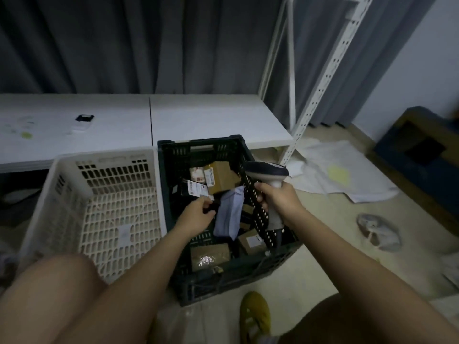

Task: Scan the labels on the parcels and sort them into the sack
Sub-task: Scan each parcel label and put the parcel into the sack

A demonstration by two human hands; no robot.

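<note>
A dark green crate (pixel 198 150) on the floor holds several parcels: brown cardboard boxes (pixel 222 178), a pale blue mailer bag (pixel 229 212) and a black parcel with a white label (pixel 196 189). My left hand (pixel 197 216) reaches into the crate and pinches a dark edge of the black parcel beside the blue bag. My right hand (pixel 279 201) grips the handle of a grey and dark barcode scanner (pixel 268 171), held over the crate's right wall with its head pointing left at the parcels. The scanner's cable runs down into the crate.
A white plastic basket (pixel 104 219) stands against the crate's left side. Behind both runs a low white table (pixel 211 117) with a small black device (pixel 84 118). A white metal rack (pixel 315 95), white sacks on the floor (pixel 335 170), a shoe (pixel 378 230) and my knees surround the spot.
</note>
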